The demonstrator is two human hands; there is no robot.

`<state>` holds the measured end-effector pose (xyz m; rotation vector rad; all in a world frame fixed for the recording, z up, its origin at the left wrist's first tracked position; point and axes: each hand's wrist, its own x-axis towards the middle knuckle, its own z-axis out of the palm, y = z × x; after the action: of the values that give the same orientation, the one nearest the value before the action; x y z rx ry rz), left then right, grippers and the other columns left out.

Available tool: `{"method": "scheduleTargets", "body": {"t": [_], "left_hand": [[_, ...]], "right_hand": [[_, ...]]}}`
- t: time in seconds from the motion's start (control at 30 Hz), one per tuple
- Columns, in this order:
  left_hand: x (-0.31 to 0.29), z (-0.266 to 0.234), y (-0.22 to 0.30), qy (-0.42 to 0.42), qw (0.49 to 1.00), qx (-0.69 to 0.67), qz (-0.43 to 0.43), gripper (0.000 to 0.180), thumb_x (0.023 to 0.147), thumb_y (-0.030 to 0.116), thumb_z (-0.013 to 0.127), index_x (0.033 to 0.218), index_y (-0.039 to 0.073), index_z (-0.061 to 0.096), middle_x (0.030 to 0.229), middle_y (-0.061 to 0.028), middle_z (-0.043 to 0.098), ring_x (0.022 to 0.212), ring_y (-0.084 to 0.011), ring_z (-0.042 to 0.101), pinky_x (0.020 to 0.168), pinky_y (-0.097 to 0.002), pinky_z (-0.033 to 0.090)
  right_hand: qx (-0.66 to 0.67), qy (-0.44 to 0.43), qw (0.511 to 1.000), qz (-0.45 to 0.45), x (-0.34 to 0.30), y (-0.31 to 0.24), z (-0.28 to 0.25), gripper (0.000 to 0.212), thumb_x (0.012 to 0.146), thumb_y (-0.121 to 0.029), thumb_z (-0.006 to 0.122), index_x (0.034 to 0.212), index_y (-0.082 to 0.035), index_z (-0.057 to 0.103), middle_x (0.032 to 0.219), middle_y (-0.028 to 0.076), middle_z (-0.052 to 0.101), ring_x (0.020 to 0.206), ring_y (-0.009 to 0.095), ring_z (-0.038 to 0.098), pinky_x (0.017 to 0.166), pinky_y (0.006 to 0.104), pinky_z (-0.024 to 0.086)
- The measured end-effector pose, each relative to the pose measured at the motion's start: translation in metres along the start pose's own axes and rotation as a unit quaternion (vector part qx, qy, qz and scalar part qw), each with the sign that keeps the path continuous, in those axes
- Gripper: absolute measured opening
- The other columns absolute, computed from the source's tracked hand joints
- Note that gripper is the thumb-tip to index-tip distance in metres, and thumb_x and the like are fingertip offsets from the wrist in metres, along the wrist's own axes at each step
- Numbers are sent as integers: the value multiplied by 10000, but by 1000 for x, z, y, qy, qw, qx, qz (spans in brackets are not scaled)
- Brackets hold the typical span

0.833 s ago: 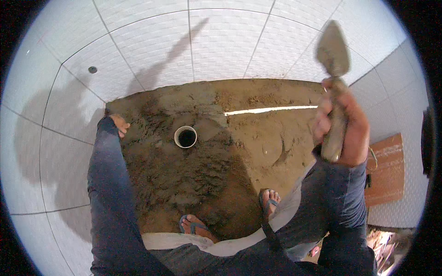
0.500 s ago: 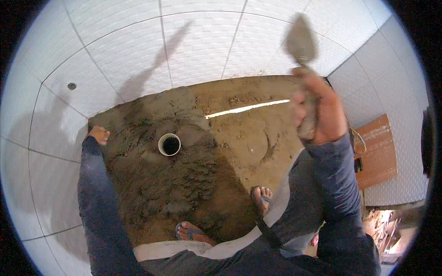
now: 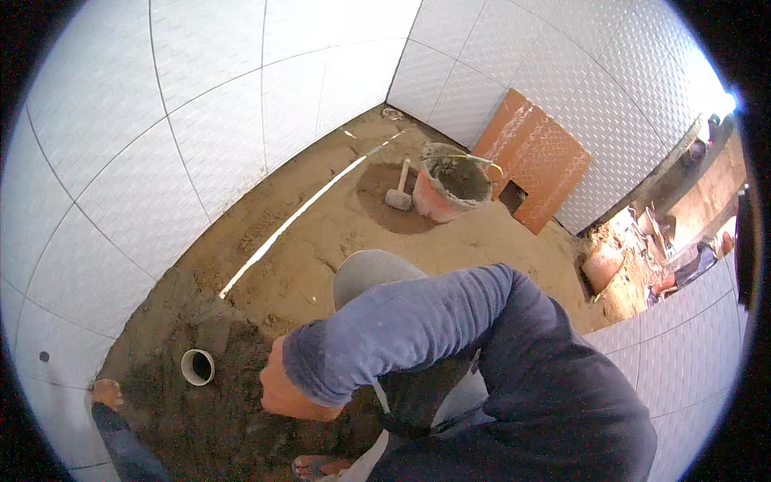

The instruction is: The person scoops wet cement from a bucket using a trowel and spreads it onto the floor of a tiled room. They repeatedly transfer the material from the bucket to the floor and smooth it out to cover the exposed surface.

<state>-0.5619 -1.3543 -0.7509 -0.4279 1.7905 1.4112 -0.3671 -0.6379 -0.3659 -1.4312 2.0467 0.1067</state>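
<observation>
My right hand (image 3: 293,394) is low over dark wet mortar (image 3: 233,430), just right of a white pipe end (image 3: 188,367) standing up out of it. Its fingers curl inward and are mostly turned from view. The pointing trowel that hand gripped in the earlier frame is hidden now, behind the hand and sleeve. At the foot of the left wall, my left hand (image 3: 107,394) rests with its fingers bent in, and nothing shows in it. The dark mortar surrounds the pipe and reaches the tiled wall.
A bucket of mortar (image 3: 451,189) stands beyond my right arm, a mallet (image 3: 399,189) beside it. Behind leans a brown tile (image 3: 534,157) with a square cutout. A white line (image 3: 293,215) crosses the sandy floor. White tiled walls (image 3: 217,120) enclose it; rubble (image 3: 634,241) lies at right.
My right hand has swung down from its raised position, trowel in hand, to the mortar beside the pipe. The view has turned right, bringing in the bucket and mallet. My left hand stays by the wall.
</observation>
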Motion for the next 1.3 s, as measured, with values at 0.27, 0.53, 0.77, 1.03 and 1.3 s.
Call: {"method": "scheduleTargets", "body": {"t": [0.27,0.53,0.77,1.03,1.3], "left_hand": [[6,56,11,82,958,269,65,330,940,357,526,1063,69,631,993,-121,672,846,-361,645,692,-543,526],[-38,17,43,98,979,170,48,290,938,312,549,1059,65,641,946,-96,681,823,-302,662,689,-465,536],[-16,80,80,80,965,247,44,271,929,301,569,1031,62,647,914,-88,680,791,-271,661,663,-428,534],[-39,157,154,47,934,348,64,250,920,288,592,998,58,654,877,-79,680,756,-235,659,633,-386,531],[-64,294,270,-46,899,425,92,232,910,276,615,965,55,660,840,-69,679,720,-200,657,603,-345,529]], "right_hand": [[10,8,1000,28,2,16,1,276,759,-239,649,927,-20,636,843,176,696,844,370,698,716,461,575],[8,112,993,-22,-5,10,-3,326,771,-294,677,948,-24,635,860,185,698,848,379,696,705,468,577],[24,135,991,6,-16,7,-7,356,766,-303,711,950,-9,630,820,198,691,845,384,693,703,478,574],[176,350,913,112,-25,-1,-25,366,787,-277,712,951,16,565,742,226,648,769,437,658,663,496,543],[333,529,773,112,-36,20,-14,430,795,-172,682,1035,91,441,710,263,611,732,473,636,606,516,518]]}}
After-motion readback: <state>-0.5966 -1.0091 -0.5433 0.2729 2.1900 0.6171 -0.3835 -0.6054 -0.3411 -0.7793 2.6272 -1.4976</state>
